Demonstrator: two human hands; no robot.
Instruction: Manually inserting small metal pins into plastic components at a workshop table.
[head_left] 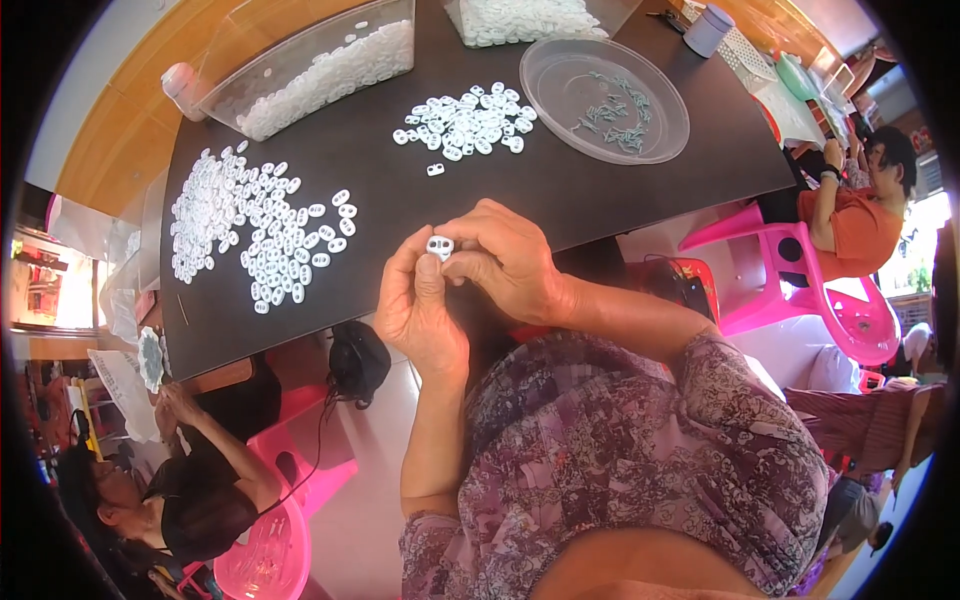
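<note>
Between my two hands, above the table's near edge, is a small white oval plastic piece [439, 245] with two dark openings in its face. My left hand [424, 315] pinches it from the left with thumb and fingers. From the right, my right hand [510, 258] grips it too, its thumb and forefinger closed at the piece. Loose white pieces of the same kind lie in a pile [470, 122] beyond my hands. A single piece [435, 170] sits apart from that pile. Small grey-green parts [625, 135] are scattered in a clear round shallow tray [556, 75].
A larger spread of white pieces [290, 250] covers the dark table's [390, 190] left side. Clear bins [300, 55] of white parts stand at the back, near a lidded grey-purple container [708, 30]. People sit on pink chairs [775, 265] at both sides.
</note>
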